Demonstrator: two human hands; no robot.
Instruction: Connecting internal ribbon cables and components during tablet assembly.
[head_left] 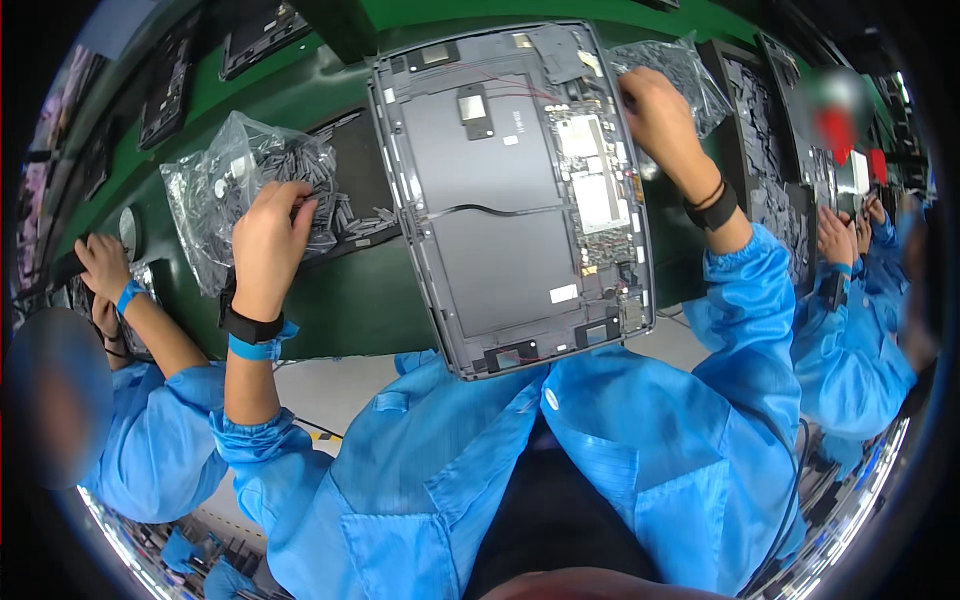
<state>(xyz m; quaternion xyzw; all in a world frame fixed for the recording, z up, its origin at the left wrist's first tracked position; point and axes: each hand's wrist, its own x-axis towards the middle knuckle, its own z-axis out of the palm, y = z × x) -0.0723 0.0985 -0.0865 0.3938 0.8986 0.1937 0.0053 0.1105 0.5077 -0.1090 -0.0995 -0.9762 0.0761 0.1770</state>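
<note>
Left hand [268,235] fingers curled into clear plastic bag of small grey parts [245,185], left of opened grey tablet chassis [510,195] at green surface [340,300] near edge, long axis running away. Right hand [655,115] pinching, contents hidden, at chassis's far right corner.

I see a dark grey device shell [500,200] lying opened, its two big inner panels a flat charcoal. Down its right side runs a board strip with silver shields, gold specks and a thin red wire near the top. The surface [340,300] beneath is deep green. By my left hand [268,240] a clear, glinting plastic bag [215,190] holds small grey pieces, and more grey pieces lie on a black tray [365,180]. My sleeves are bright blue; the left wrist carries a black band over a blue strap, the right wrist [712,205] thin black bands. A second clear bag [690,70] near my right hand [655,110] shows dark grey contents.
</note>
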